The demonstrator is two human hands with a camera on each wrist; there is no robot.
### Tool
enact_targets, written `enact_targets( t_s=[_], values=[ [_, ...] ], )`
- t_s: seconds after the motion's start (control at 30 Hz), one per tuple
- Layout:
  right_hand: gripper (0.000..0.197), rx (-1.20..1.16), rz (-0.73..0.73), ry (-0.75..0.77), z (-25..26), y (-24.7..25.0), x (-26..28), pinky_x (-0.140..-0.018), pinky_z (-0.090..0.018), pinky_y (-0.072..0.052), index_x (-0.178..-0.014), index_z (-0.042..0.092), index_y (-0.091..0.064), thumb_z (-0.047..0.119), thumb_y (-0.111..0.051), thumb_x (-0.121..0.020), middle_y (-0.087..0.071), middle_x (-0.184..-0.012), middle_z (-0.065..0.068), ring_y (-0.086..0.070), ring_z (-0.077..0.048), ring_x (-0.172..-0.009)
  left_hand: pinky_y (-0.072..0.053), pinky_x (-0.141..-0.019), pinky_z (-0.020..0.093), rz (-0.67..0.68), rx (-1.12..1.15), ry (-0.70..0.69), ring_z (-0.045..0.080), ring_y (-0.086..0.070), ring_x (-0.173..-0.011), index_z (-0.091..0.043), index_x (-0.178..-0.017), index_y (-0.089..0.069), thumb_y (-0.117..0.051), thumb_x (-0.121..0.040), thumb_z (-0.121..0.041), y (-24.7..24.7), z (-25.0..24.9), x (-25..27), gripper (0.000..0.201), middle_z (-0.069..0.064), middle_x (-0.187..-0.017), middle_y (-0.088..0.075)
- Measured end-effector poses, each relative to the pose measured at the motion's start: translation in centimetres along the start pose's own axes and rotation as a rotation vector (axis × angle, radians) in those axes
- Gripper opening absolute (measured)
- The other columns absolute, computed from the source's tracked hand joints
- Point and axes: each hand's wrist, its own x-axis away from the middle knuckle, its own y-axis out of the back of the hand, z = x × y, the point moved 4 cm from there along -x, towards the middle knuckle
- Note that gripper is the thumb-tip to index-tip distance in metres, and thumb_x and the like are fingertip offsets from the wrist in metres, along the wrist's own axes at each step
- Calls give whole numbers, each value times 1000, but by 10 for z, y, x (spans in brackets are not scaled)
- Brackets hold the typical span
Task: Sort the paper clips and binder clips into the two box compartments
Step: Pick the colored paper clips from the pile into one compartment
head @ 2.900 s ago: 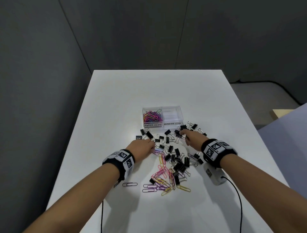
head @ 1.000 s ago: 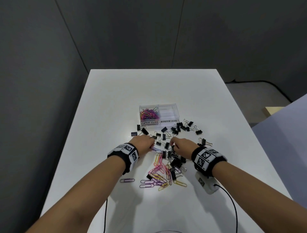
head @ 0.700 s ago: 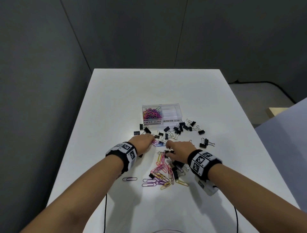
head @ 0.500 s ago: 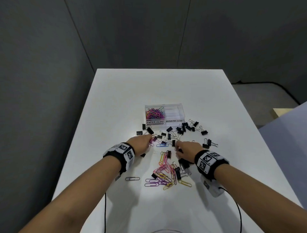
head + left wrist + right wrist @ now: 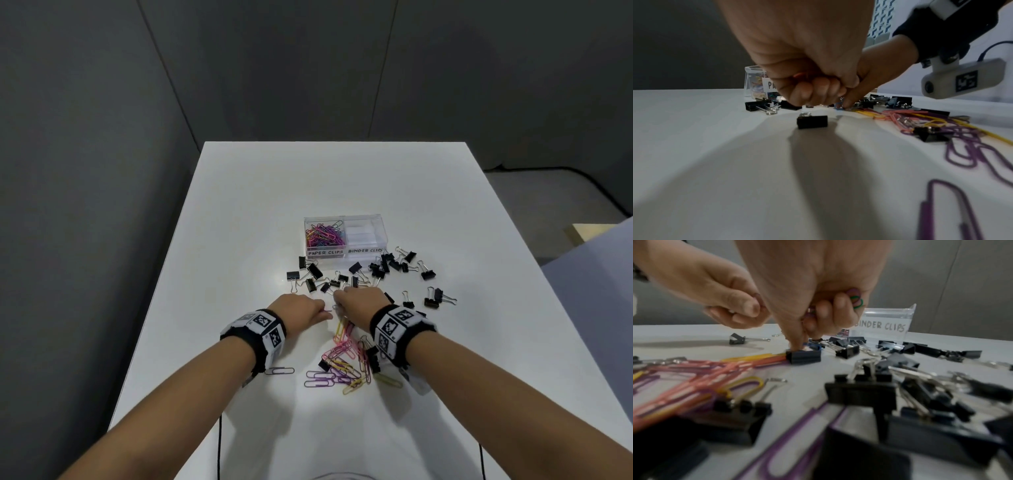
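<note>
A clear two-compartment box (image 5: 345, 253) stands mid-table; its left side, labelled PAPER CLIPS, holds coloured paper clips (image 5: 323, 234), and its BINDER CLIPS side (image 5: 364, 233) shows none. Black binder clips (image 5: 380, 267) lie scattered in front of it. More paper clips (image 5: 342, 363) lie in a pile nearer me. My left hand (image 5: 320, 310) is curled into a fist with reddish paper clips (image 5: 799, 75) inside. My right hand (image 5: 339, 301) holds green and purple paper clips (image 5: 856, 300) in its curled fingers, and its fingertips press down on a blue paper clip (image 5: 839, 107).
A single purple paper clip (image 5: 279, 370) lies alone at the left, below my left wrist. A black binder clip (image 5: 812, 121) sits just under my left hand. Cables run from both wrists towards the table's near edge. Grey walls surround the white table (image 5: 274, 192).
My right hand has moved left from the binder clips until its fingertips meet my left hand at the top of the paper clip pile. My left hand has stayed almost where it was.
</note>
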Motion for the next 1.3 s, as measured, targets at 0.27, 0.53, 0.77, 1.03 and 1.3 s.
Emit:
enact_targets(
  t_s=[0.27,0.53,0.77,1.03,1.3],
  values=[
    [7,-245,-84,-224,-36,14,15,-55,-29,-34,-96,13,-38,20,-35,-94,-46,-69,-2,-44,-22,-55,-48,-82,35,-16,57,78,27,-63,-98,-9,-110,-54,-42,-94,-48,-5,-18,-3,43,9,-107,-67],
    [35,-178,124,-21,-21,-2,38,-77,-34,-48,-133,21,-36,28,-35,-99,-67,-106,-12,-64,-29,-92,-48,-80,33,-18,86,215,26,-63,-98,-9,-107,-58,-46,-94,-32,-3,-40,-18,29,9,-107,-67],
    [24,-251,133,-76,-44,-5,53,-66,-33,-40,-120,12,-40,15,-31,-97,-57,-87,-12,-51,-25,-74,-52,-86,39,2,190,232,29,-62,-98,-6,-109,-53,-39,-97,-23,-6,-24,-12,26,13,-114,-56],
    [20,-273,92,-118,-38,5,44,-65,-32,-33,-98,8,-42,20,-27,-100,-52,-83,-14,-45,-23,-73,-46,-90,36,-8,333,220,29,-60,-104,-13,-119,-47,-33,-100,-23,-7,-3,-2,26,9,-119,-62],
    [15,-245,69,-193,-26,8,24,-68,-30,-34,-90,11,-40,20,-30,-97,-53,-89,-10,-45,-23,-77,-39,-75,33,68,357,186,23,-49,-82,-12,-119,-41,-33,-97,-11,-9,0,-4,23,15,-110,-63]
  ],
)
